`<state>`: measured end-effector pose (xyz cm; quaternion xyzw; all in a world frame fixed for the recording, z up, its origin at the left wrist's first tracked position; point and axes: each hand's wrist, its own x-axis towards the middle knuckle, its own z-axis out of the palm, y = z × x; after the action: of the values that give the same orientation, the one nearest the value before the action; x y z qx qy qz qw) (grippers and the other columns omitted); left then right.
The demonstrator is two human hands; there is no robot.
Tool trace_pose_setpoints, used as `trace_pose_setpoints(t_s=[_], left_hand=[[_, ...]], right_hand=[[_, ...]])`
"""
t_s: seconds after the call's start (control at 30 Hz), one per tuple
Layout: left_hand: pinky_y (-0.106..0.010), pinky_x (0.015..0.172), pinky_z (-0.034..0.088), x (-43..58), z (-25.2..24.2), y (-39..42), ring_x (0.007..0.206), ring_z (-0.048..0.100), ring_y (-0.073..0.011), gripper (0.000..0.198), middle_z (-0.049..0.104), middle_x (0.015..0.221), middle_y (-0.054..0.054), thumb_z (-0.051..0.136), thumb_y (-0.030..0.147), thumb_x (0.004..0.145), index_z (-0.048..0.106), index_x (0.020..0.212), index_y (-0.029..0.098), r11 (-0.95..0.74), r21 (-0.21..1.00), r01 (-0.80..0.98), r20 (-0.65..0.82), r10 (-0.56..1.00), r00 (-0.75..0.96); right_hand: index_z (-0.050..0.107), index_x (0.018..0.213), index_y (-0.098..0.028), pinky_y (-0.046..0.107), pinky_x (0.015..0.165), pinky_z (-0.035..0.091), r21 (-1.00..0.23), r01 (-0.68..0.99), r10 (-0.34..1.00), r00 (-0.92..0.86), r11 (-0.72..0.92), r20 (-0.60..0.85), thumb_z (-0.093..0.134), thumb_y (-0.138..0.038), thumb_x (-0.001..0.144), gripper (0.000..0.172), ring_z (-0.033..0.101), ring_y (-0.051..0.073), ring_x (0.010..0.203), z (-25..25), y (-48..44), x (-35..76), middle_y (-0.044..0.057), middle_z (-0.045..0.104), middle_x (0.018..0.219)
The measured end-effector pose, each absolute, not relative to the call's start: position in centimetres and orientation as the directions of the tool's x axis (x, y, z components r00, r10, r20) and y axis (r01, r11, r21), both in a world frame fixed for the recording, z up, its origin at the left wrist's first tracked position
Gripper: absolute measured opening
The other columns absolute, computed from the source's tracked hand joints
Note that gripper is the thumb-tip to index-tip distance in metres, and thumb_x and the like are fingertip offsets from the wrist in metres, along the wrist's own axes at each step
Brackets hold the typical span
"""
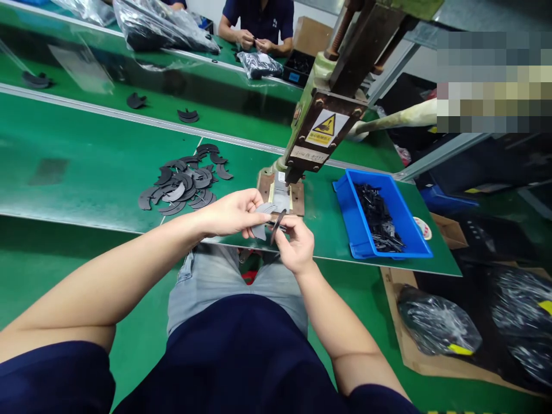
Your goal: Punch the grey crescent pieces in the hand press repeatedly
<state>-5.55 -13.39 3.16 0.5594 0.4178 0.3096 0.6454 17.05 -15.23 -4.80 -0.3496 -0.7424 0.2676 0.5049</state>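
My left hand (241, 214) is closed on a curved grey piece (260, 228), pinched between thumb and fingers. Close beside it, my right hand (296, 238) grips a thin dark part (278, 226) that meets the grey piece. Both hands are just in front of the metal base (298, 198) of a press (317, 129). Left of the press lies a loose heap of curved dark grey pieces (183, 181). A blue bin (350, 227) on the right holds many small black parts (378, 221).
Behind the green table (99, 149), a conveyor belt (241, 123) carries a few dark pieces (188, 116). Across it, a person's hands (254, 43) work near plastic bags (261, 64). A pale lever (401, 118) juts right from the press. Bagged goods (437, 322) lie lower right.
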Motion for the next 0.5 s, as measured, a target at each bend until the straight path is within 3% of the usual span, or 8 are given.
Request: trace_pose_setpoints(t_s=[0.13,0.2,0.27,0.33,0.43,0.5], left_hand=[[-0.025,0.060,0.056,-5.4,3.0,-14.4,0.065,0.067,-0.0121,0.049,0.070,0.087,0.000,0.087,0.051,0.086,0.058,0.109,0.020,0.066,0.989,0.128,-0.108,0.929,0.353],[-0.029,0.073,0.059,-5.0,2.9,-15.0,0.083,0.071,-0.0146,0.061,0.072,0.111,-0.005,0.090,0.049,0.082,0.057,0.126,0.021,-0.022,0.987,0.161,-0.023,0.962,0.271],[-0.031,0.082,0.059,-4.7,2.6,-15.3,0.096,0.072,-0.0181,0.073,0.071,0.122,-0.008,0.094,0.047,0.076,0.056,0.133,0.022,-0.061,0.982,0.178,0.013,0.966,0.259],[-0.031,0.078,0.060,-4.5,2.4,-15.3,0.091,0.072,-0.0187,0.067,0.073,0.110,-0.006,0.094,0.048,0.077,0.058,0.126,0.021,-0.012,0.989,0.149,-0.034,0.954,0.298],[-0.028,0.061,0.057,-4.5,2.2,-15.0,0.068,0.067,-0.0150,0.049,0.069,0.083,0.000,0.087,0.054,0.084,0.059,0.106,0.020,0.152,0.986,0.074,-0.169,0.913,0.372],[-0.027,0.056,0.057,-4.8,2.3,-14.8,0.062,0.065,-0.0142,0.047,0.068,0.077,0.000,0.085,0.057,0.085,0.060,0.095,0.019,0.230,0.972,0.047,-0.227,0.871,0.435]], right_hand=[[0.069,0.109,-0.023,0.037,0.092,0.062,-0.681,0.273,0.733,-0.275,0.680,0.622,0.066,-0.029,0.097,0.014,0.072,0.017,0.100,-4.1,-15.2,17.5,0.007,0.076,0.107],[0.069,0.109,-0.023,0.038,0.090,0.062,-0.654,0.278,0.710,-0.286,0.704,0.643,0.065,-0.029,0.097,0.014,0.072,0.018,0.100,-4.1,-15.2,17.5,0.007,0.076,0.106],[0.069,0.107,-0.023,0.038,0.088,0.063,-0.636,0.281,0.695,-0.293,0.719,0.657,0.064,-0.029,0.097,0.012,0.072,0.018,0.099,-4.2,-15.3,17.5,0.007,0.076,0.103],[0.068,0.108,-0.023,0.038,0.089,0.063,-0.625,0.285,0.687,-0.286,0.726,0.668,0.064,-0.027,0.097,0.013,0.072,0.018,0.100,-4.3,-15.4,17.6,0.007,0.075,0.105],[0.069,0.112,-0.024,0.040,0.093,0.063,-0.624,0.298,0.691,-0.273,0.722,0.669,0.066,-0.025,0.096,0.016,0.073,0.019,0.105,-4.3,-15.5,17.6,0.007,0.076,0.109],[0.069,0.112,-0.024,0.039,0.095,0.064,-0.634,0.307,0.704,-0.285,0.710,0.650,0.067,-0.025,0.095,0.017,0.073,0.018,0.105,-4.3,-15.5,17.7,0.007,0.076,0.109]])
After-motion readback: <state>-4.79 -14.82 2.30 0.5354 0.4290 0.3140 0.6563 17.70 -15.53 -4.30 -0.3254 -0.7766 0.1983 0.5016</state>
